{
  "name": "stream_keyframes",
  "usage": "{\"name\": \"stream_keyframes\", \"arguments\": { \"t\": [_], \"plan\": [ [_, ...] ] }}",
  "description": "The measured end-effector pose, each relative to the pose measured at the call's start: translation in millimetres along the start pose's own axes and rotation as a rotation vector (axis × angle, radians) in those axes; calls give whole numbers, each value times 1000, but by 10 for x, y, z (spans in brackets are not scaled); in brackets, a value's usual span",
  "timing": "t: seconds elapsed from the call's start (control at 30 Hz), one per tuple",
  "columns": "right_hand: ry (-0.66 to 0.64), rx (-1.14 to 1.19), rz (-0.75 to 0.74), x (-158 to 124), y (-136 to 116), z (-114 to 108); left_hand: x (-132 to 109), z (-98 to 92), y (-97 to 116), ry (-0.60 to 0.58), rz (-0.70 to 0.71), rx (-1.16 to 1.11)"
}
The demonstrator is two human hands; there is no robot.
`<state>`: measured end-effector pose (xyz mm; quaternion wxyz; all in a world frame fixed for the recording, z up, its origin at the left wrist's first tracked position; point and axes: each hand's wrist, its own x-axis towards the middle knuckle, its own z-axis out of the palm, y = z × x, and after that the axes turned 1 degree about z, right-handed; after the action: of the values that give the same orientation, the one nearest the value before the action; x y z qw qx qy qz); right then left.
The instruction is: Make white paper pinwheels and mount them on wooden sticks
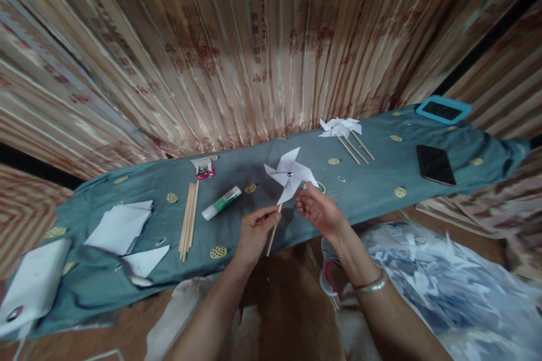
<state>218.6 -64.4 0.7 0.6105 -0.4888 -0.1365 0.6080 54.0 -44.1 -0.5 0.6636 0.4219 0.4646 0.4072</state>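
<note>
A white paper pinwheel with a shiny pin at its centre is held up over the near edge of the cloth-covered table. My left hand is closed on its wooden stick, with thumb and fingers just below the blades. My right hand is at the lower right blade, its fingers loosely bent and a fingertip at the paper's edge. It does not appear to grip the blade. A green and white glue stick lies to the left of the pinwheel, beside several loose wooden sticks.
A small box of pins stands behind the sticks. Folded paper sheets and a white device lie left. More pinwheels, a dark phone and a blue-framed device lie right. A plastic bag sits below right.
</note>
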Motion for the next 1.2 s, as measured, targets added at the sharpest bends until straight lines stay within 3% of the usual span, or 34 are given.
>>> {"name": "stream_keyframes", "arguments": {
  "t": [0.2, 0.4, 0.87, 1.2],
  "plan": [
    [160, -27, -165, 13, -93, -135, -55, -78, 20, 30, -15, -8],
    [102, -100, -387, -39, -169, -46, -119, -103, -25, 32, -58, -3],
    [108, -135, -364, 5, -114, 8, -65, -55, -38, 17, -49, -1],
    [51, -81, -226, -40, -73, 14, -50, 22, -29, 7, -12, 8]
  ]
}}
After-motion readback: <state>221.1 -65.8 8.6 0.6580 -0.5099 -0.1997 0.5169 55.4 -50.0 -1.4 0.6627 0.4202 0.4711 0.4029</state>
